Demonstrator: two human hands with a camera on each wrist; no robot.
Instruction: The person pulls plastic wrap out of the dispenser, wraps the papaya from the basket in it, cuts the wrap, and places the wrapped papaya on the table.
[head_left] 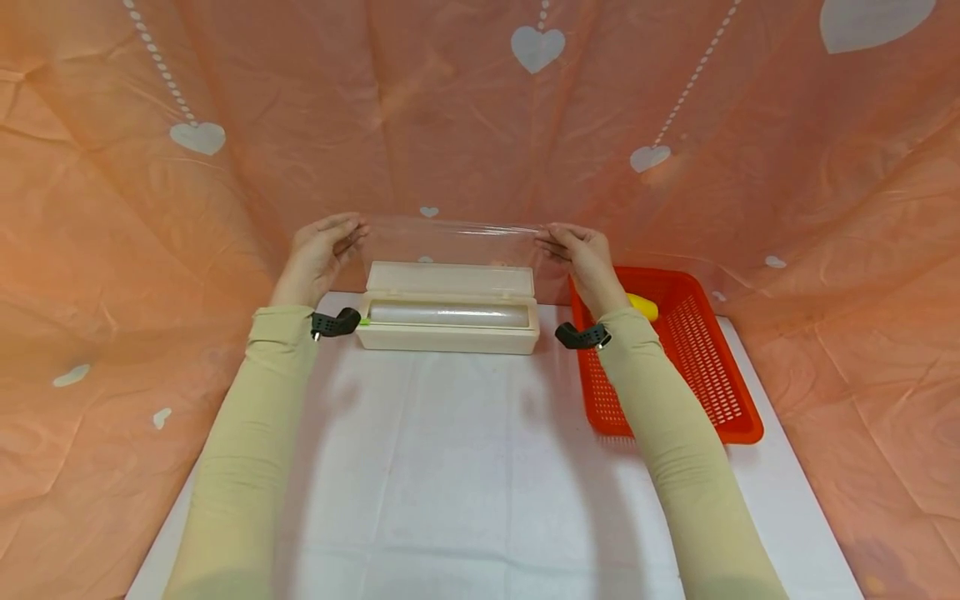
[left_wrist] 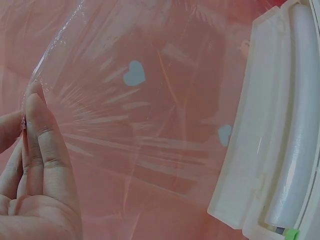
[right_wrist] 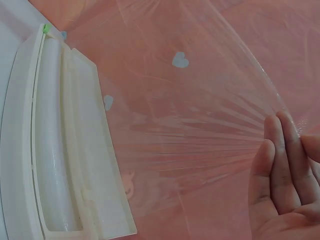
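A clear sheet of plastic wrap (head_left: 450, 237) is stretched between both hands above a cream dispenser box (head_left: 448, 339). My left hand (head_left: 318, 254) pinches its left corner between thumb and fingers, and creases fan out from that grip in the left wrist view. At the opposite corner, my right hand (head_left: 585, 254) pinches the film the same way. The box lid (head_left: 450, 278) stands raised at the back. Inside lies the whitish roll of wrap (head_left: 450, 313). A small green piece (left_wrist: 291, 234) sits at the box's left end.
A red plastic basket (head_left: 693, 350) stands on the right, partly under my right forearm, with a yellow object (head_left: 643, 307) in it. White cloth (head_left: 450, 467) covers the table. An orange sheet with hearts (head_left: 450, 108) hangs behind and around it.
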